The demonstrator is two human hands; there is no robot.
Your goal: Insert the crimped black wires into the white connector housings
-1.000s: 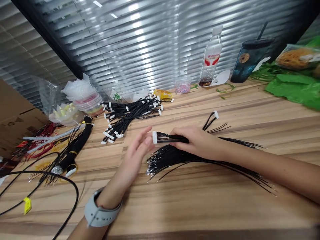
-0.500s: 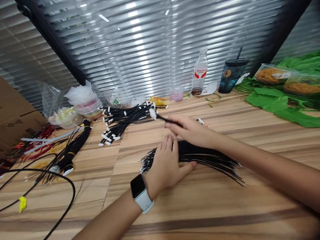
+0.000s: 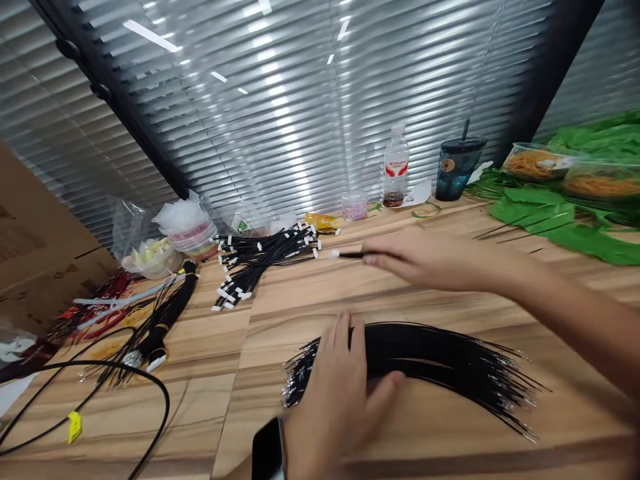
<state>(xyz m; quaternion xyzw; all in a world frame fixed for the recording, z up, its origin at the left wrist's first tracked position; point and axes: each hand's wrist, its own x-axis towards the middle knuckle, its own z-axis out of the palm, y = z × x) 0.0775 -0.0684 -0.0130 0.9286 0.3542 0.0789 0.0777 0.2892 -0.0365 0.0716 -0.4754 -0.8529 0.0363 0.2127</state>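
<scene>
My right hand point(image 3: 425, 257) pinches the black wires of a white multi-pin connector point(image 3: 334, 254), holding it above the wooden tabletop point(image 3: 250, 333). My left hand point(image 3: 335, 400) lies across the near end of a loose bundle of black crimp-ended wires point(image 3: 440, 360), with its fingers and thumb astride the wires. Farther away, beyond my right fingertips, lies a pile of black wire harnesses with white connectors point(image 3: 265, 257). A watch on my left wrist point(image 3: 267, 450) is partly cut off by the frame.
To the left lie a black-wrapped wire bundle point(image 3: 167, 313), red wires point(image 3: 103, 303) and a black cable point(image 3: 100, 365). Along the back stand a water bottle point(image 3: 396, 175) and a dark tumbler point(image 3: 456, 168). Green plastic sheeting point(image 3: 533, 213) lies at the right.
My right hand has carried the connector away from the wire bundle. My left hand has moved onto the bundle, which now lies in a tighter arc. The view has tilted upward.
</scene>
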